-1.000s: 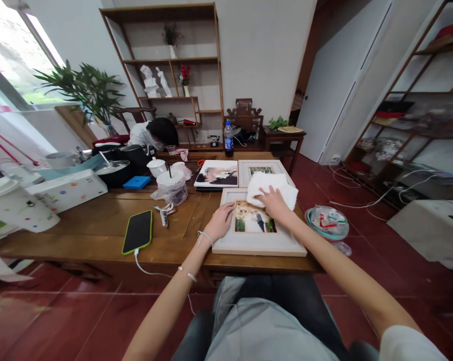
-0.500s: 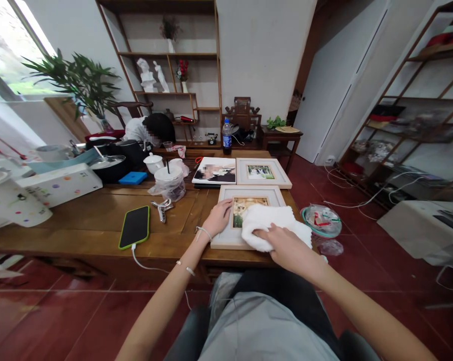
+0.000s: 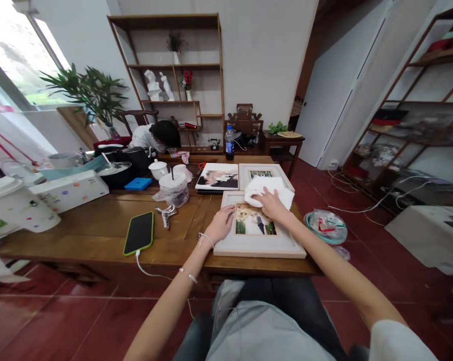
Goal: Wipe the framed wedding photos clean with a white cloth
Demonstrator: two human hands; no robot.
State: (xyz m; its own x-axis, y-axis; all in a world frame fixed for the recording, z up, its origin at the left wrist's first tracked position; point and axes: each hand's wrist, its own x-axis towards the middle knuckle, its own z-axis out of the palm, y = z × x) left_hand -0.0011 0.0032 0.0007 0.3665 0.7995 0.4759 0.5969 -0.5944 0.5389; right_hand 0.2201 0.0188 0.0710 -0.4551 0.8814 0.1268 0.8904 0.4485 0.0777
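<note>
A light wooden picture frame (image 3: 258, 253) with a white mat and a couple's photo lies flat near the table's front edge. My left hand (image 3: 221, 224) grips this frame's left side, fingertips resting over its border. In my right hand (image 3: 273, 204) is a bunched white towel (image 3: 284, 188), pressed at the frame's far side. The towel covers the photo's upper edge and part of a second picture frame (image 3: 245, 173) behind it. To that frame's left sits a stack topped by a photo album (image 3: 217, 176).
On the wooden table (image 3: 109, 205) are a charging phone (image 3: 139, 233), a bagged cup (image 3: 173, 188), a blue box (image 3: 138, 184) and a bottle (image 3: 229, 143). Across the table, a person (image 3: 155, 135) bends low. A teal basin (image 3: 326, 225) holds plastic waste at right.
My right hand has pushed the towel away from me, from the near frame's lower right to its far edge. More of the photo shows now. My left hand keeps its place on the frame.
</note>
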